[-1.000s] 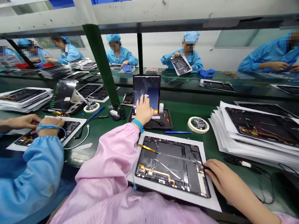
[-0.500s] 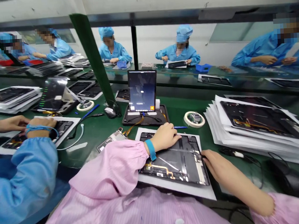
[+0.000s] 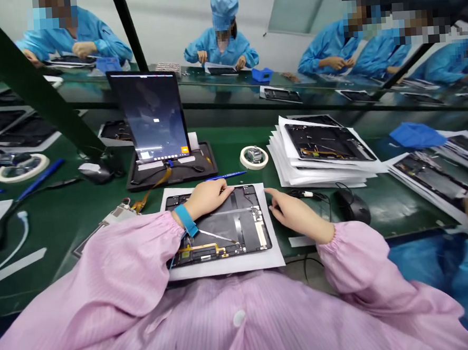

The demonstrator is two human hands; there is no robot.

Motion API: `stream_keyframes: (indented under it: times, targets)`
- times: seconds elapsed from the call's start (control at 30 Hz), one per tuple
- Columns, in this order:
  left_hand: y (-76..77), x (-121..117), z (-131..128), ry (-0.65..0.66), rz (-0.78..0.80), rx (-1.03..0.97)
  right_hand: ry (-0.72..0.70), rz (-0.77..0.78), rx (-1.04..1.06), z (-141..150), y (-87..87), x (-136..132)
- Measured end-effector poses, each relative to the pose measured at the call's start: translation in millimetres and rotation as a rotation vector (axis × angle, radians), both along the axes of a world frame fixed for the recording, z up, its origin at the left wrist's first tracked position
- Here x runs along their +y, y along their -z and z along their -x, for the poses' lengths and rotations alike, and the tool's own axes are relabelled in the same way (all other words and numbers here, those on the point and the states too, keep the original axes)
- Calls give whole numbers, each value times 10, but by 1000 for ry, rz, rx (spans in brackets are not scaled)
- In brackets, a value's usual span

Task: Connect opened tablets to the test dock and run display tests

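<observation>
Left hand (image 3: pixel 207 199) lies palm down across the top edge of a tablet shell (image 3: pixel 220 226) just below centre frame, its fingers half bent; whether it grips anything is hidden. Right hand (image 3: pixel 294 212), loosely curled with fingers parted and nothing visible in it, is at the right edge of the white paper (image 3: pixel 259 260) under the shell. Upper left of centre, a lit screen (image 3: pixel 155 116) stands over a black tray (image 3: pixel 207 168). Right of centre sit a tape roll (image 3: pixel 243 162) and a paper stack (image 3: pixel 317 175).
</observation>
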State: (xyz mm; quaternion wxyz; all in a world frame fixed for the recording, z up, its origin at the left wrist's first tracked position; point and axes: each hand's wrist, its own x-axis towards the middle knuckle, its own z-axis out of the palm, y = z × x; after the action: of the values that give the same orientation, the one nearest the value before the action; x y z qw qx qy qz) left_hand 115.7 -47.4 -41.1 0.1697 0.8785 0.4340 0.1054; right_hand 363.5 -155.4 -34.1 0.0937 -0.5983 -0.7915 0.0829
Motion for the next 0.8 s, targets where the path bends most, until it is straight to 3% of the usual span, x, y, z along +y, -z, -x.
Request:
stream_keyframes:
  times: [0.17,0.27,0.47,0.63,0.8]
  targets:
    - [5,4,1,5,4,-9,226,-96,86,-72,-41,107]
    - [13,8,3,12,9,-8,276,-112,178,-151,-105,96]
    - [5,5,0,6,16,2,165,51,104,-204,-101,45]
    - [-10,2,3,14,26,8,211,-218,-69,-204,-107,237]
    - [-2,9,9,15,31,3,13,-238,-183,-3,-27,596]
